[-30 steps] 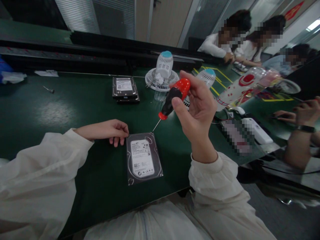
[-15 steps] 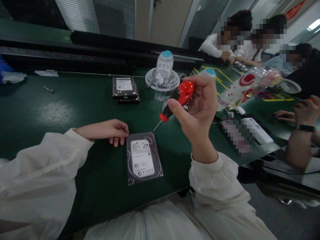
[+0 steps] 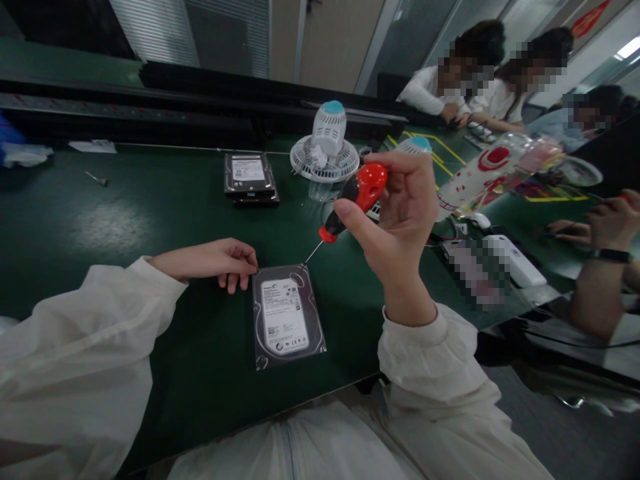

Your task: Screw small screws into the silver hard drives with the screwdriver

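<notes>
A hard drive [image 3: 287,315] lies label-up on the dark green table [image 3: 125,213] in front of me. My left hand [image 3: 220,261] rests curled on the table with its fingertips against the drive's far left corner. My right hand [image 3: 400,213] grips a red and black screwdriver [image 3: 350,200] by the handle. Its thin tip touches the drive's far right corner.
A stack of two more hard drives [image 3: 249,177] sits farther back. Small white fans [image 3: 326,147] stand behind it. A small screw or bit [image 3: 97,178] lies at far left. To the right are a patterned bottle [image 3: 487,172], white devices and another person's hands [image 3: 600,223]. Several people sit at the back right.
My right hand has turned the screwdriver handle, tilting it a little to the right, with the tip staying at the drive's corner. My left hand has not moved.
</notes>
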A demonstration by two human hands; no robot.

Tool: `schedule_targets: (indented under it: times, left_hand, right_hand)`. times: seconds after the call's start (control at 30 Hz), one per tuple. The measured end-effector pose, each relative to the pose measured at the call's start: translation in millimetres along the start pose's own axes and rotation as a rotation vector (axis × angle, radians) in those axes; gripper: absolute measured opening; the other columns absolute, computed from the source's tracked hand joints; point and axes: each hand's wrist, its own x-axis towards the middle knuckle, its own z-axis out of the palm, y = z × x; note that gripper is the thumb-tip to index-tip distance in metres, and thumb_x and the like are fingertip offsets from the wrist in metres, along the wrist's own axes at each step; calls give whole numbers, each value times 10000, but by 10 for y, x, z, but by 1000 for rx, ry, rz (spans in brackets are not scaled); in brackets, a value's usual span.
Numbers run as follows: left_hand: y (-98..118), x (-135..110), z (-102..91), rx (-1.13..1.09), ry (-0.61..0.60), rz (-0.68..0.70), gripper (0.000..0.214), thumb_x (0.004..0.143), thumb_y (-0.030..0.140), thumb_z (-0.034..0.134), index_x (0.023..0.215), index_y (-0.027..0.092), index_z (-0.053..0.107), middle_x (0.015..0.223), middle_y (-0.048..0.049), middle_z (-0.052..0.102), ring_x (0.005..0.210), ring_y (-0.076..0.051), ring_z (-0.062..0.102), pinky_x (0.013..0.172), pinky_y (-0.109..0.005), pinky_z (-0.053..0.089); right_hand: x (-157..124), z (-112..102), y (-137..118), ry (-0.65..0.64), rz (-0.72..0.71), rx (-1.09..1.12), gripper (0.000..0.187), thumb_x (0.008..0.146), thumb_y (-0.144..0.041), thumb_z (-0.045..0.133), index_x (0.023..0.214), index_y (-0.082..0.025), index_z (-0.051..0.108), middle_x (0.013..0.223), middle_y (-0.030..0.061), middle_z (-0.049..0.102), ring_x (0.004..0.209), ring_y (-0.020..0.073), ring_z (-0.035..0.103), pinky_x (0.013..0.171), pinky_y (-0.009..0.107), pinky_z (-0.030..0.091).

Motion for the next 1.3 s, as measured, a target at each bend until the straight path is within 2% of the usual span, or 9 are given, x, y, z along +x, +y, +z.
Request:
schedule_targets:
  times: [0.17,0.37,0.57,0.67,0.83,1.0,1.1,1.2,1.3]
  left_hand:
    - [7,3,11,6,5,-4,257,834,476,718,866,225,675,702,2,719,558,-128,643,472,-209,457]
    - [19,-6,16,0,3,3,296,815,508,728,858,221,669,702,-1,724,563,-128,644,471,-204,458]
    - [44,-13,33,-2,27,13,281,797,479,743,824,213,658,678,1,716,553,-132,638,461,-208,453]
    - [42,-18,35,1,21,24,255,821,453,730,818,209,658,679,1,718,527,-120,622,455,-204,439]
    - [33,-27,45,-17,32,29,233,860,435,712,843,206,669,693,3,725,526,-108,618,470,-200,443]
    - [36,-44,72,-42,49,44,266,853,455,724,842,197,661,680,7,716,522,-104,613,474,-201,445]
    - [39,-60,90,-47,65,47,262,862,449,718,841,194,661,674,8,708,526,-103,614,476,-200,442]
    - [47,-78,117,-52,90,46,243,874,430,705,850,193,660,677,11,703,535,-101,614,481,-200,438]
    - [57,-100,151,-65,118,44,224,883,408,696,853,190,653,676,16,694,537,-98,609,486,-201,431]
  right_hand:
    - [-24,-19,-35,-172,33,32,438,982,-401,538,1413,-343,487,1362,53,609,1267,230,623,1084,473,549]
    - [-24,-3,-11,-29,1,-55,377,881,-439,699,1201,-297,561,1189,48,638,1048,197,674,923,399,615]
    - [-22,-10,-2,-203,34,21,501,1004,-402,495,1497,-354,414,1414,41,605,1376,226,561,1189,496,478]
    - [29,-8,2,-186,-27,48,531,976,-373,556,1491,-375,428,1487,32,547,1328,230,598,1146,478,521]
    - [173,-65,-12,-124,-168,-140,423,838,-360,759,1240,-280,652,1210,44,708,1117,252,664,983,481,585]
    - [335,-149,-78,-279,-237,-189,414,911,-317,665,1316,-241,620,1181,53,732,1075,238,661,969,467,549]
    - [467,-199,-127,-367,-244,-238,324,892,-407,693,1172,-249,654,1075,39,727,975,219,654,858,410,553]
    - [589,-240,-167,-446,-242,-411,383,818,-587,734,954,-245,628,854,31,656,763,186,571,687,342,472]
    - [647,-238,-196,-506,-256,-534,490,813,-698,676,918,-229,585,645,1,477,580,127,372,623,296,363]
